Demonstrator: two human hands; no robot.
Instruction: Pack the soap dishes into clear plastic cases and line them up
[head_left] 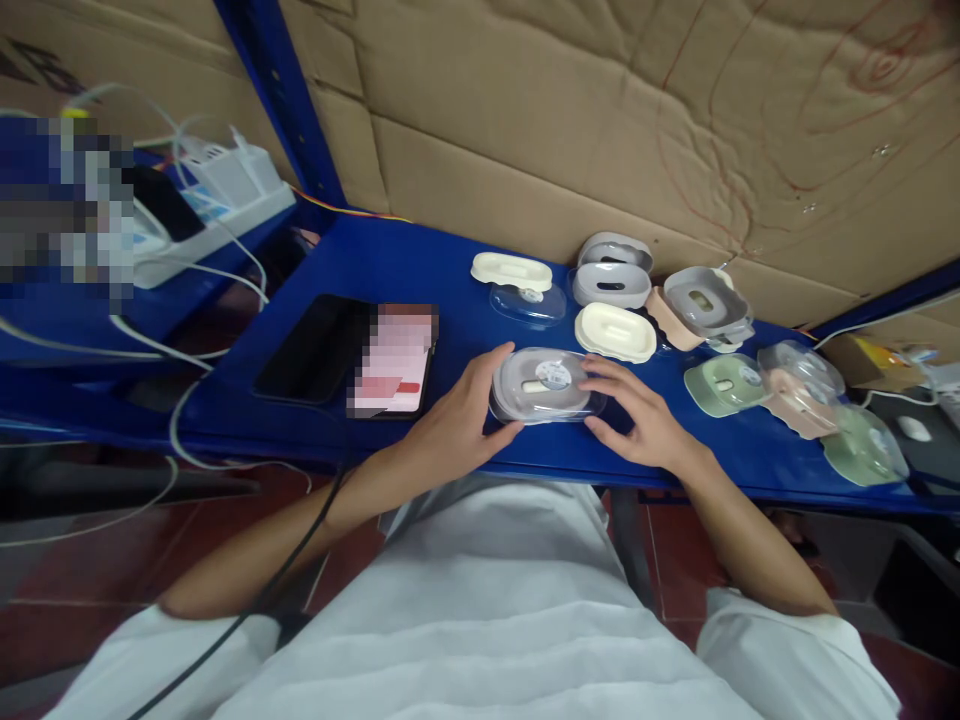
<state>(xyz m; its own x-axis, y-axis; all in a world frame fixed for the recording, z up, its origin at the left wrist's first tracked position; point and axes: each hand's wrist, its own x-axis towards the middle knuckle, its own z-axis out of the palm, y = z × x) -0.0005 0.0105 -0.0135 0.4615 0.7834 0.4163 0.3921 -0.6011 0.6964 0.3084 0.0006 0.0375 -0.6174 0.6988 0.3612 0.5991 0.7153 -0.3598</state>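
Observation:
A grey soap dish with a clear domed lid and a round white label sits at the front of the blue table. My left hand grips its left end, thumb at the near corner and fingers at the far one. On the right end, my right hand has its fingertips on the lid and its thumb by the near edge. Behind it lie a cream soap dish part, another cream part and a loose clear lid.
Grey parts and a grey-and-pink stack stand near the cardboard wall. Green dishes and pink parts lie at right. A lit phone and a dark flat device are at left. A cable crosses my left arm.

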